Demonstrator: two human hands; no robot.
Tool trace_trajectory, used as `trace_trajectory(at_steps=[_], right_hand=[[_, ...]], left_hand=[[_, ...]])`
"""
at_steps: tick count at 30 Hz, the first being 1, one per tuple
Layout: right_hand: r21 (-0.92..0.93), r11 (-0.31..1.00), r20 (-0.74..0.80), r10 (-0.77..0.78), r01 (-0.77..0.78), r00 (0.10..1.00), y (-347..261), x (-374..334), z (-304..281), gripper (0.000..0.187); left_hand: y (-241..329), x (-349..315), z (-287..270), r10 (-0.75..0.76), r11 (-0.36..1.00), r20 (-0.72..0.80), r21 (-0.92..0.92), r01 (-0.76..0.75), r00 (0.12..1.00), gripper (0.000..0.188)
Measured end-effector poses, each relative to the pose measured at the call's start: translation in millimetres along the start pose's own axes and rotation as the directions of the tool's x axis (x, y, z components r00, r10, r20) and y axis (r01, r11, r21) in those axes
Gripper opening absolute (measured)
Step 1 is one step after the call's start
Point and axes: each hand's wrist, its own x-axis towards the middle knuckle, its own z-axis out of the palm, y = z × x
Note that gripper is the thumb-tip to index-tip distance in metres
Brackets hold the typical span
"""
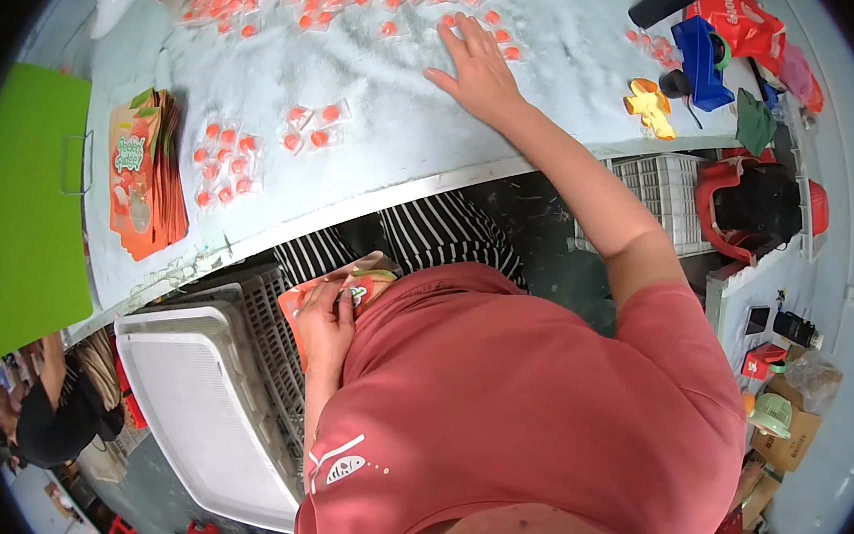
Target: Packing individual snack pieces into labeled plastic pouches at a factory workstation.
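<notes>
A stack of pouches (145,180) lies beyond and left of the left hand (326,321), which grips an orange pouch (370,283) beneath its fingers; the right hand (479,75), fingers spread, has small red packets (493,18) at its fingertips.

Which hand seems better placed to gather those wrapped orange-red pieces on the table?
Probably the right hand: it reaches over the pale blue table, beside small round orange-red pieces in clear wrappers. The left hand is at the lap, holding a flat orange printed pouch.
</notes>
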Motion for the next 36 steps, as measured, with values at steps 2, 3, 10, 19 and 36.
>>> trace_trajectory(at_steps=[2, 3, 10, 19, 36], right_hand=[[0.032, 0.996, 0.074, 0.082, -0.085, 0.994, 2.1, 12.3, 16.7, 0.064], [0.040, 0.996, 0.070, 0.079, -0.082, 0.994, 2.7, 18.0, 23.7, 0.064], [0.176, 0.984, 0.059, -0.052, 0.041, 0.997, -30.4, 43.5, 49.9, 0.056], [0.352, 0.928, 0.190, -0.196, 0.120, 0.962, -87.3, 44.9, 58.8, 0.067], [0.198, 0.894, 0.268, -0.443, 0.401, 0.856, -153.3, 39.9, 54.1, 0.028]], left_hand=[[-1.0, 0.9, 1.9, -0.001, 0.999, -0.002, -0.035, 0.001, 1.000, 0.012], [0.1, 1.1, 0.9, -0.003, 1.000, -0.007, -0.028, 0.003, 1.000, 0.012], [4.0, -8.5, -2.2, -0.128, 0.990, 0.047, -0.046, 0.130, 0.991, 0.017], [2.0, -10.9, -8.9, -0.058, 0.998, -0.059, -0.024, 0.057, 0.997, 0.015], [16.6, -19.4, -54.1, -0.214, 0.967, -0.286, -0.196, 0.162, 0.934, 0.018]])
